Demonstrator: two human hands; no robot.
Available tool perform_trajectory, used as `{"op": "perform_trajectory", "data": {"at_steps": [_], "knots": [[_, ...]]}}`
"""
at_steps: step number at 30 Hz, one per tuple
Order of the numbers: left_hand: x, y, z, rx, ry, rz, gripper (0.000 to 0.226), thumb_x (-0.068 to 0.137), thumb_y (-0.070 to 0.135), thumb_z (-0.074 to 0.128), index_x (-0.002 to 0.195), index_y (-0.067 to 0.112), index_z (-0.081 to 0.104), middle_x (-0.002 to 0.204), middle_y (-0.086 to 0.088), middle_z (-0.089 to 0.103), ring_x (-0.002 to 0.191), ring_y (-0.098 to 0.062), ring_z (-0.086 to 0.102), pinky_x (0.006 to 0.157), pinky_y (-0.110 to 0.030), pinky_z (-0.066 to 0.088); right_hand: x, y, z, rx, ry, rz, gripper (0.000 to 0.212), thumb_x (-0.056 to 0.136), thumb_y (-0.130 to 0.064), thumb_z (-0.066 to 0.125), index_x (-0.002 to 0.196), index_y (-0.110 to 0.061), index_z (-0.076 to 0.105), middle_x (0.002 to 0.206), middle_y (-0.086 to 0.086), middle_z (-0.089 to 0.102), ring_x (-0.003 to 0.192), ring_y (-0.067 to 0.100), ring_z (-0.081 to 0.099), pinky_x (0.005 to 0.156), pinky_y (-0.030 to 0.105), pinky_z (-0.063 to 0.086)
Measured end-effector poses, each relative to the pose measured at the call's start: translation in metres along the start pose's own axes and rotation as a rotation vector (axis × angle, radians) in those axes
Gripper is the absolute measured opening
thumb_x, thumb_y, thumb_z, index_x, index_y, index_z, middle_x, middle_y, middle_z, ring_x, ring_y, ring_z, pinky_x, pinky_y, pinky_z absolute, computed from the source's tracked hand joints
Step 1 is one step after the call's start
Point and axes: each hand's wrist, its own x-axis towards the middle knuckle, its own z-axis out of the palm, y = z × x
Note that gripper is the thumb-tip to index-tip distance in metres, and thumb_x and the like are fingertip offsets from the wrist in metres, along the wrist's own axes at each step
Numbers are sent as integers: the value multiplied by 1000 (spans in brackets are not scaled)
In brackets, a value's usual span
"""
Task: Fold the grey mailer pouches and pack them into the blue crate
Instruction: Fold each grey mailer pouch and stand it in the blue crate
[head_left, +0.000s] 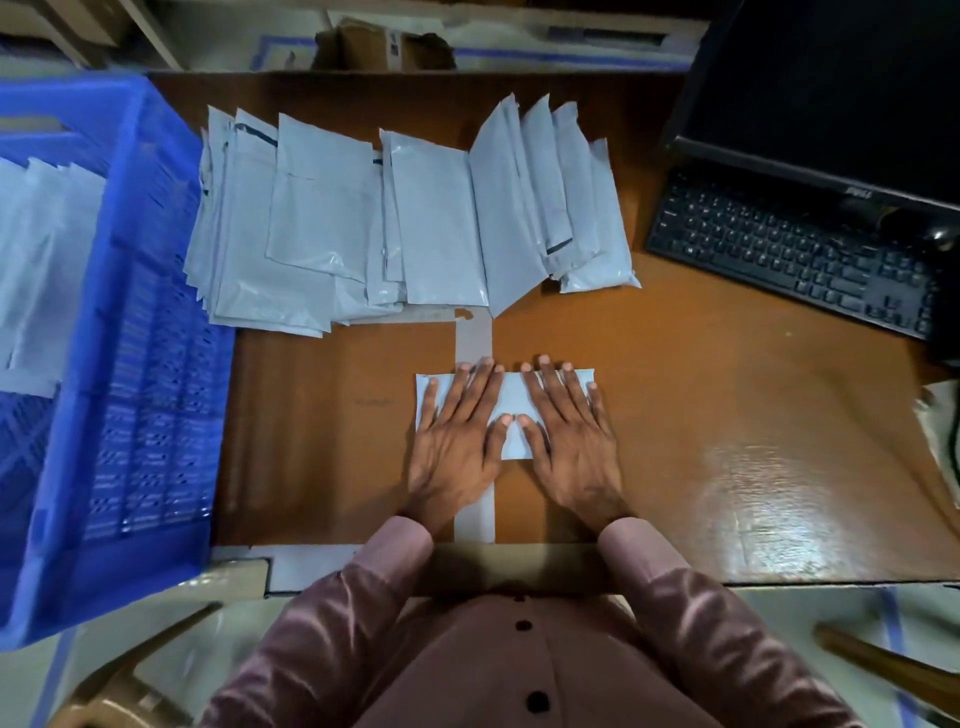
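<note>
Fingers spread wide and straight: that is how both your hands lie, the left hand (457, 431) and the right hand (566, 436) pressed palm-down side by side on one grey mailer pouch (511, 400), gripping nothing. Flat pressure like this suits slippery plastic film, which would spring open if you only pinched it, so you are most likely setting a crease.

Now take the scene from the biggest thing down. Your wooden desk (675, 415) carries everything, and its near middle is kept as your folding spot. At your left, hard against the desk edge, stands the blue crate (130, 364); it sits within one sideways reach, and pale pouches already lie in it (36, 249). Beyond your hands, the stack of unfolded pouches (405, 218) is fanned out so that each edge can be picked off singly. To the right, a monitor (831, 78) and a keyboard (789, 254) stand well apart from the work.

Grey tape strips (474, 335) cross the desk under your hands and run along the near edge; I judge they serve as a guide for squaring the fold, though I cannot be sure. The pouch under your palms lies across that strip, with only its top edge, its middle and a small lower part showing between your thumbs.

What remains, by my reading, is to lift this one and carry it left into the crate.
</note>
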Motion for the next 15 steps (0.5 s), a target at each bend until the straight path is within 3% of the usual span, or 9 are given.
{"op": "perform_trajectory", "data": {"at_steps": [8, 15], "knots": [[0, 1, -1, -5, -3, 2, 61, 111, 46, 24, 167, 23, 11, 174, 7, 5, 160, -13, -1, 128, -52, 9, 0, 0, -2, -19, -3, -8, 60, 111, -46, 27, 166, -31, 8, 174, -5, 5, 160, 18, -3, 129, 50, 8], [0, -1, 0, -11, -27, 4, 61, 112, 49, 16, 167, 26, 3, 173, 10, -1, 159, -10, -8, 129, -49, 2, -1, -2, -4, -38, -18, -1, 58, 112, -48, 21, 166, -33, 6, 174, -7, 3, 160, 15, -7, 130, 48, 4]]}}
